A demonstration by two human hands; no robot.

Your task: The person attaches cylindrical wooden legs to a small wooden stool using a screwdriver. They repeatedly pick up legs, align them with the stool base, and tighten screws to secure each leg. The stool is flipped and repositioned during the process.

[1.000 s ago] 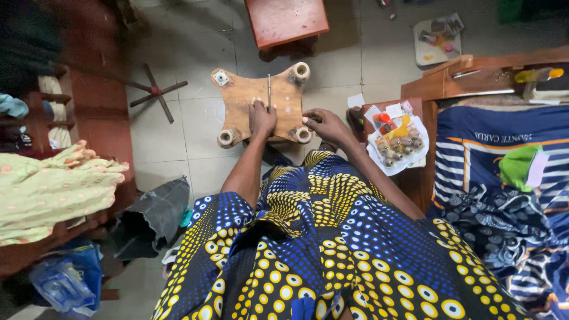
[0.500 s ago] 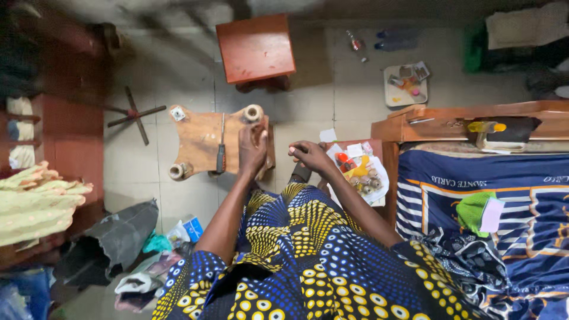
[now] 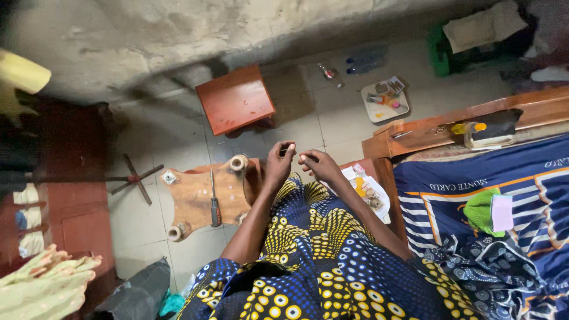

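My left hand [image 3: 278, 166] and my right hand [image 3: 320, 166] are raised close together above my lap in a blue and yellow patterned dress [image 3: 320, 261]. The left fingertips pinch a small dark part, too small to make out. The right fingertips are curled just beside it, and I cannot tell whether they touch it. Left of my hands, on the tiled floor, lies a wooden stool seat [image 3: 192, 195], underside up, with short round legs [image 3: 239, 161]. A black-handled screwdriver [image 3: 214, 206] lies on the seat, apart from both hands.
A red stool [image 3: 236, 99] stands farther off. A white plate of small items [image 3: 379, 204] sits by my right knee. A bed with blue cloth [image 3: 498, 184] fills the right. A metal cross stand [image 3: 136, 178] and red cabinet [image 3: 71, 195] are left.
Both hands have lifted off the wooden seat and come together in front of me. The screwdriver stays on the seat. The view has tilted toward the wall.
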